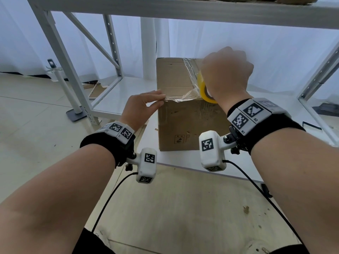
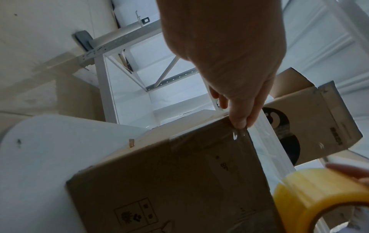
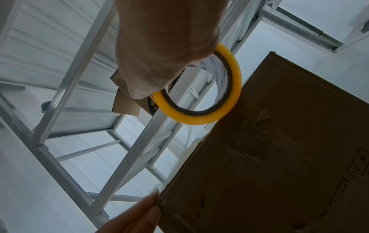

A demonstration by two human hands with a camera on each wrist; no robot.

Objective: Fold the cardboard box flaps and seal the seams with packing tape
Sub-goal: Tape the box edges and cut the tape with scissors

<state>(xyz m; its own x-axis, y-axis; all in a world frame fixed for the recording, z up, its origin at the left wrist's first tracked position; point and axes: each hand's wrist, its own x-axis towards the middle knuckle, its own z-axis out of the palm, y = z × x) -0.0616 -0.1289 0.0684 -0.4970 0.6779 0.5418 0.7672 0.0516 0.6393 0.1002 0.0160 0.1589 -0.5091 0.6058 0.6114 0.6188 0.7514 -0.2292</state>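
Observation:
A closed brown cardboard box (image 1: pixel 185 123) stands on a white table (image 1: pixel 183 163). Clear tape runs across its top (image 1: pixel 190 70) toward the near edge. My left hand (image 1: pixel 141 107) pinches the loose tape end (image 1: pixel 172 99) at the box's near top left corner (image 2: pixel 239 126). My right hand (image 1: pixel 226 74) grips a yellowish roll of packing tape (image 1: pixel 206 90), held above the box's near top edge. The stretched strip (image 2: pixel 267 145) spans from my left fingertips to the roll (image 2: pixel 311 192). In the right wrist view the roll (image 3: pixel 199 88) hangs from my fingers beside the box (image 3: pixel 279 157).
A white metal shelving frame (image 1: pixel 77 66) surrounds the table, with a shelf (image 1: pixel 183 10) overhead. A white pole on a grey base (image 1: pixel 73 110) stands on the floor at left. Another printed cardboard box (image 2: pixel 311 119) lies on the overhead shelf. Cables (image 1: pixel 110 197) trail from my wrist cameras.

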